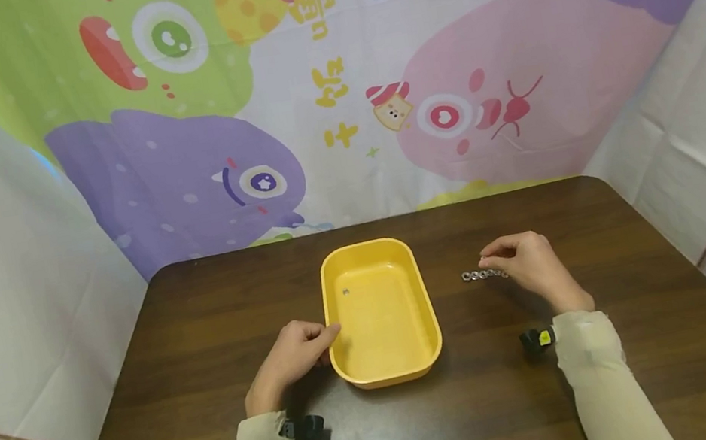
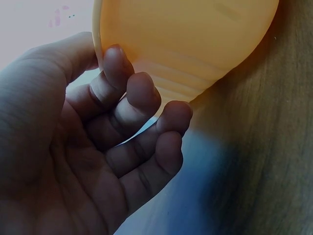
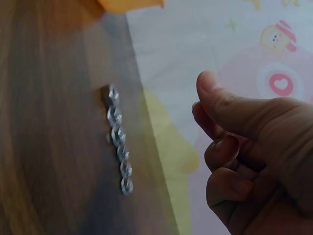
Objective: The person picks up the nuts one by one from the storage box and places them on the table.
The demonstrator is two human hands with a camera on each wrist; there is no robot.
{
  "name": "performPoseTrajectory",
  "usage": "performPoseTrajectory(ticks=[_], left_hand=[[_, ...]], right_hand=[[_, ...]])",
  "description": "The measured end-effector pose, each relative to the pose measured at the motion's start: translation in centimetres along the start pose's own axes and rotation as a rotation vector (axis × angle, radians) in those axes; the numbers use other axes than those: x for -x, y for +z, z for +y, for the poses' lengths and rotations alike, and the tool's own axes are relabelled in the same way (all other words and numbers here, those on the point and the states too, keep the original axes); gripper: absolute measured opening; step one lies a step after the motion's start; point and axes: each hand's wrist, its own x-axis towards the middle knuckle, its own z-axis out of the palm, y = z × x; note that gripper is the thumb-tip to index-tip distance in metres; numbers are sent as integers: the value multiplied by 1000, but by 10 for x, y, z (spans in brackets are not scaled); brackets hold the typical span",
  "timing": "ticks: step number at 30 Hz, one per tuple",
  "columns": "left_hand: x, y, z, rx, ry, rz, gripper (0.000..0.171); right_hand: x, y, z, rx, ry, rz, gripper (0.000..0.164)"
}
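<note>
My left hand (image 1: 294,352) grips the left rim of a deep yellow plastic tray (image 1: 414,294), thumb over the edge and fingers against the outer wall. A single small metal nut (image 1: 346,292) lies on the tray's floor. To the right, a short row of shiny metal nuts (image 1: 475,275) lies on the table, lined up side by side. My right hand (image 1: 527,262) hovers over that row, thumb and index finger brought close together and the other fingers curled. In the right wrist view the thumb (image 3: 215,93) hides the index fingertip, so I cannot tell whether it pinches a nut.
The dark wood table (image 1: 203,318) ends at a printed cartoon curtain (image 1: 346,175) at the back. Pale cloth hangs on both sides. A black wrist camera (image 1: 303,428) sits at the left cuff and another camera (image 1: 535,339) at the right one.
</note>
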Motion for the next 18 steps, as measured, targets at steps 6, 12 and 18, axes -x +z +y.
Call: performPoseTrajectory(ticks=[6,12,18], left_hand=[[0,0,1,5,5,-1,51],[0,0,2,3,9,0,51],[1,1,1,10,2,-4,50]], right_hand=[[6,-4,13,24,4,-7,15],[10,-9,28,61,19,-30,16],[15,-9,41,63,60,-80,16]])
